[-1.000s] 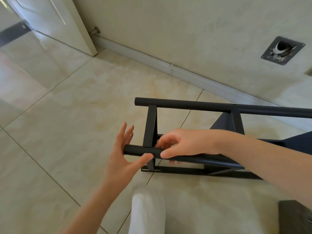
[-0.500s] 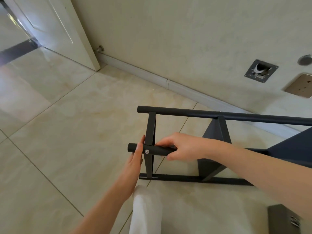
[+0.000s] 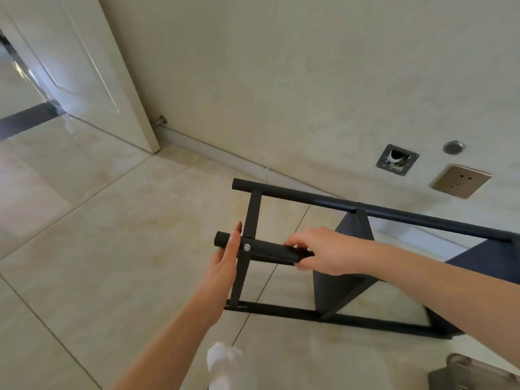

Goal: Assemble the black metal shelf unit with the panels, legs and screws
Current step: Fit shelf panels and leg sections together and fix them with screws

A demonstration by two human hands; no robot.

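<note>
Tiled floor, shelf frame lying at 4 o'clock. Right hand grips near leg; left hand flat against its end by the screw. Step: seating leg. Next probably tightening that screw.

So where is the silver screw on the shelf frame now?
In the head view the silver screw sits on the near black leg, where the upright crossbar meets it, between the left hand and the right hand.
</note>
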